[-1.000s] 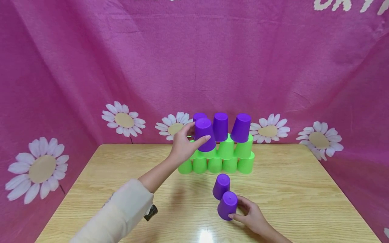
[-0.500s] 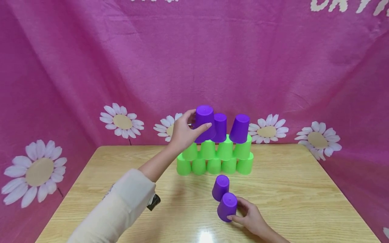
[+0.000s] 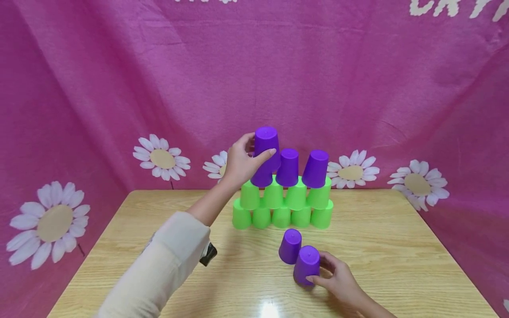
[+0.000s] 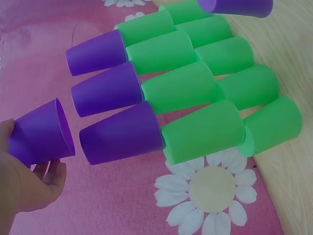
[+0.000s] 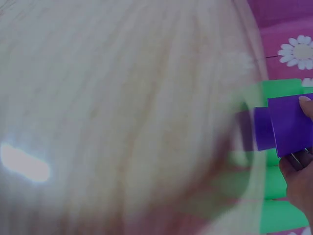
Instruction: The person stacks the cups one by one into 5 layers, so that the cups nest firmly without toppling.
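My left hand (image 3: 243, 163) grips an upside-down purple cup (image 3: 267, 140) by its sides. In the left wrist view this held cup (image 4: 40, 133) hangs just above the top row, with a gap between its rim and the purple cup (image 4: 121, 134) at that row's end. Three purple cups, one of them in the middle (image 3: 288, 170), top two rows of green cups (image 3: 296, 196), all upside down. Nearer me, my right hand (image 3: 338, 280) holds another purple cup (image 3: 307, 267) between thumb and fingers, close beside a purple cup (image 3: 290, 247) standing on the table.
The wooden table (image 3: 377, 247) carries the stack near its back edge. Behind and at both sides hangs a pink cloth (image 3: 254, 79) with white daisies. A black object (image 3: 208, 255) sits at my left sleeve (image 3: 159, 260).
My left hand has raised its cup from in front of the stack to above the left purple cup. My right hand has shifted its cup slightly right.
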A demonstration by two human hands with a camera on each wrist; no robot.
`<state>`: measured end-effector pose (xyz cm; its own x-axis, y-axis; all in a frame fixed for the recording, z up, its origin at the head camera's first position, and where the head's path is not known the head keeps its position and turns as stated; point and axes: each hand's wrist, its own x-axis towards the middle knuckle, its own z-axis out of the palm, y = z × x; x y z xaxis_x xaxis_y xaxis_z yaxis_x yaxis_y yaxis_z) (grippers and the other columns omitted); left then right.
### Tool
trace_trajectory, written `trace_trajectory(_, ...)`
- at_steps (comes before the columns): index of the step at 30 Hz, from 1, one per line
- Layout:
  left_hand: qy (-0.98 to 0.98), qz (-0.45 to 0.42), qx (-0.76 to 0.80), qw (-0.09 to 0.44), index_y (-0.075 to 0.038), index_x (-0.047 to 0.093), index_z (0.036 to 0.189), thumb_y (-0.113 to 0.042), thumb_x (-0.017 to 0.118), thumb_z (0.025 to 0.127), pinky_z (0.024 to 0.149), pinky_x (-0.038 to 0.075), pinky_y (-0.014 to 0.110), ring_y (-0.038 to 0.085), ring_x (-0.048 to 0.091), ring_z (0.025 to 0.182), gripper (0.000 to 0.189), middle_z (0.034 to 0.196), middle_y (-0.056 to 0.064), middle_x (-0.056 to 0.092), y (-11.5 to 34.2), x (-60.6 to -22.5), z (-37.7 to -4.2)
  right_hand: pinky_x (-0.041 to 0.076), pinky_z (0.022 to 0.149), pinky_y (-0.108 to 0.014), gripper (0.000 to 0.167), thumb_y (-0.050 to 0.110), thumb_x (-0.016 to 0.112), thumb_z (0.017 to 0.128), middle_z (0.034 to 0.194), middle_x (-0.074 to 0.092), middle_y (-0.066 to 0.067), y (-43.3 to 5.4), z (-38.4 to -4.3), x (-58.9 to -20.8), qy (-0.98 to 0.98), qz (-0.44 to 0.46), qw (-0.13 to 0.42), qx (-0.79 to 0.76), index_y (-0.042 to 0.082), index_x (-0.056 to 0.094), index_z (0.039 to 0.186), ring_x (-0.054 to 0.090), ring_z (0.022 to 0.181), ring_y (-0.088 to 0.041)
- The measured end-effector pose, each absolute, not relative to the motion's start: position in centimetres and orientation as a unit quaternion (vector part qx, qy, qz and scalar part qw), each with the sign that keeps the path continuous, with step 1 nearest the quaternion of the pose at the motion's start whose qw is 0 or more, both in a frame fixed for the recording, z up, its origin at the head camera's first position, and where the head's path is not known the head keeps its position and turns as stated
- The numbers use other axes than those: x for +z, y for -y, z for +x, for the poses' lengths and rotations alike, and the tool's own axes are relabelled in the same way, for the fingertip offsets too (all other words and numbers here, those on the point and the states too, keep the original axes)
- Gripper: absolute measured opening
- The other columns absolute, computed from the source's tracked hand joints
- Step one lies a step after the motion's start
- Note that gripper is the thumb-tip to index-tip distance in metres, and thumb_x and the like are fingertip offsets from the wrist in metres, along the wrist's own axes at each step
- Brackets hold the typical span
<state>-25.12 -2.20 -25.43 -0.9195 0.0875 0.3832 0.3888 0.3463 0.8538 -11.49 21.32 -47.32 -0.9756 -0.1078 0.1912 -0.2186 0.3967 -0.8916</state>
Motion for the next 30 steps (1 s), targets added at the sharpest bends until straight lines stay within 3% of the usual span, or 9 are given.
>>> trace_trajectory(3, 0.808, -0.145, -0.555, 0.136, -0.002, 0.053, 0.126, -0.022, 0.073, 0.079, 0.084, 0.054, 0.036, 0.029, 0.064, 0.096, 0.055, 0.11, 0.018, 0.064, 2.0, -25.2, -25.4, 0.05, 0.083, -0.013, 0.049, 0.001, 0.078, 0.067, 0.104, 0.066, -0.017, -21.8, -11.7, -46.5, 0.836, 0.115, 0.088, 0.529, -0.008, 0.058, 0.111, 0.055, 0.094, 0.011)
trace_trajectory(9, 0.813, -0.14, -0.547, 0.142, -0.002, 0.052, 0.127, -0.023, 0.073, 0.079, 0.086, 0.054, 0.035, 0.028, 0.064, 0.098, 0.056, 0.111, 0.017, 0.064, 1.6, -24.8, -26.0, 0.048, 0.082, -0.007, 0.047, -0.008, 0.075, 0.066, 0.101, 0.062, 0.022, -22.9, -12.8, -44.0, 0.82, 0.184, 0.155, 0.52, -0.013, 0.056, 0.109, 0.056, 0.093, 0.011)
trace_trajectory(12, 0.815, -0.136, -0.546, 0.141, -0.002, 0.051, 0.128, -0.023, 0.072, 0.08, 0.088, 0.053, 0.035, 0.028, 0.063, 0.101, 0.056, 0.113, 0.017, 0.063, 1.5, -24.5, -26.2, 0.047, 0.082, -0.006, 0.047, -0.011, 0.073, 0.067, 0.1, 0.057, 0.029, -23.2, -13.4, -42.5, 0.812, 0.201, 0.168, 0.521, -0.014, 0.055, 0.109, 0.056, 0.092, 0.011)
trace_trajectory(25, 0.817, -0.124, -0.544, 0.144, -0.004, 0.051, 0.129, -0.025, 0.071, 0.081, 0.089, 0.052, 0.037, 0.028, 0.062, 0.104, 0.056, 0.116, 0.016, 0.063, 0.9, -24.4, -26.6, 0.048, 0.081, -0.007, 0.047, -0.017, 0.069, 0.068, 0.097, 0.06, 0.026, -23.1, -15.8, -36.7, 0.792, 0.184, 0.211, 0.543, -0.017, 0.051, 0.111, 0.058, 0.089, 0.008)
trace_trajectory(28, 0.818, -0.12, -0.543, 0.148, -0.004, 0.051, 0.129, -0.025, 0.071, 0.081, 0.089, 0.052, 0.037, 0.029, 0.061, 0.104, 0.056, 0.117, 0.017, 0.062, 0.8, -24.5, -26.9, 0.048, 0.08, -0.006, 0.045, -0.017, 0.067, 0.068, 0.096, 0.061, 0.025, -22.7, -16.6, -35.8, 0.78, 0.17, 0.223, 0.56, -0.014, 0.053, 0.111, 0.059, 0.087, 0.008)
trace_trajectory(30, 0.817, -0.12, -0.543, 0.149, -0.003, 0.051, 0.129, -0.025, 0.071, 0.081, 0.089, 0.052, 0.037, 0.028, 0.061, 0.104, 0.057, 0.117, 0.017, 0.062, 0.7, -24.6, -27.0, 0.048, 0.08, -0.007, 0.045, -0.018, 0.067, 0.068, 0.095, 0.062, 0.023, -22.4, -17.1, -35.2, 0.768, 0.166, 0.235, 0.571, -0.005, 0.057, 0.109, 0.059, 0.087, 0.007)
